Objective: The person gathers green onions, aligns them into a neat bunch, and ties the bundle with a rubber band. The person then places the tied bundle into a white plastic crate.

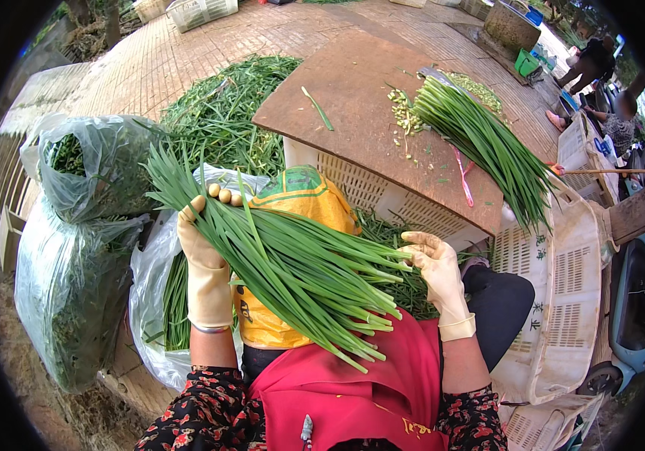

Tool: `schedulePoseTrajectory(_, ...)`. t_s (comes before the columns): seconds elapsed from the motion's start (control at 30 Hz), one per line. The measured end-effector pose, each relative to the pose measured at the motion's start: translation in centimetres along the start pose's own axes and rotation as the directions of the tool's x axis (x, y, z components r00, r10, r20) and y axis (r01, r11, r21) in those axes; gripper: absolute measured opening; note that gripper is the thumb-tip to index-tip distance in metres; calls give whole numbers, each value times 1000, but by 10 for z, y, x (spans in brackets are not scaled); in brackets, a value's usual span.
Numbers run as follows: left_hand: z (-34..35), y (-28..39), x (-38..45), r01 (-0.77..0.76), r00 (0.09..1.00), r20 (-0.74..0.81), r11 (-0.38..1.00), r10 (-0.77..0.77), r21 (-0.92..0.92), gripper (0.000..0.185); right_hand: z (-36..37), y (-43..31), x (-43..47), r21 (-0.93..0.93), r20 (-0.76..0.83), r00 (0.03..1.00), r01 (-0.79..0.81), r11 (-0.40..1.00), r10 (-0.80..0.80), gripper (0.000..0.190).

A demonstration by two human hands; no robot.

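A loose bunch of garlic chives (pixel 283 248) lies across my lap, leaf tips to the upper left and pale cut stems to the lower right. My gloved left hand (pixel 205 217) is closed around its leafy end. With thumb and fingertips, my gloved right hand (pixel 435 262) pinches a stem end at the bunch's right side. Beneath the bunch, a yellow woven sack (pixel 305 186) covers my left leg. A second, neatly gathered bunch of chives (pixel 480 141) rests on the brown board (pixel 350 84), beside stem trimmings (pixel 404 115) and a pink tie (pixel 463 177).
Clear bags of greens (pixel 74 293) stand at left; an open bag holds more chives (pixel 176 304). Behind is a heap of discarded leaves (pixel 232 113). A white plastic crate (pixel 570 304) is at right, near a parked scooter (pixel 632 304). Two people are in the right background.
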State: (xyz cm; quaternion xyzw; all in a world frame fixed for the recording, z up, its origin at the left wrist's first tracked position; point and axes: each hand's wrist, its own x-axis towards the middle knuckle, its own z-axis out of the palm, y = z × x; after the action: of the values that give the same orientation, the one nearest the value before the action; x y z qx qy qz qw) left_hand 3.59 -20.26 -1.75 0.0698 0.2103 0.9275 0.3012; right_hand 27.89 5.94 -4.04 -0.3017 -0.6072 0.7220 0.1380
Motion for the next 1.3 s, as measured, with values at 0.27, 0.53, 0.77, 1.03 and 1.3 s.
schedulePoseTrajectory(0.27, -1, 1, 0, -9, 1000, -20, 1000, 9, 7, 21, 2, -2, -1, 16, -11, 1000, -6, 1000, 7, 29)
schedulePoseTrajectory(0.53, 5, -2, -3, -51, 996, -72, 997, 55, 56, 23, -14, -6, 4, 77, -139, 989, 63, 995, -52, 22)
schedulePoseTrajectory(0.77, -2, 18, -10, -134, 964, 240, 990, 119, 48, 24, -18, -13, 1, 94, -181, 982, 62, 994, -44, 24)
schedulePoseTrajectory(1.03, -3, 23, -14, -149, 966, 219, 988, 139, 29, 21, -23, -2, 4, 8, -105, 993, 53, 999, -52, 47)
schedulePoseTrajectory(1.3, -15, 26, -11, -124, 968, 228, 990, 106, 69, 20, -13, -30, -16, -227, 430, 901, 168, 959, -56, 81)
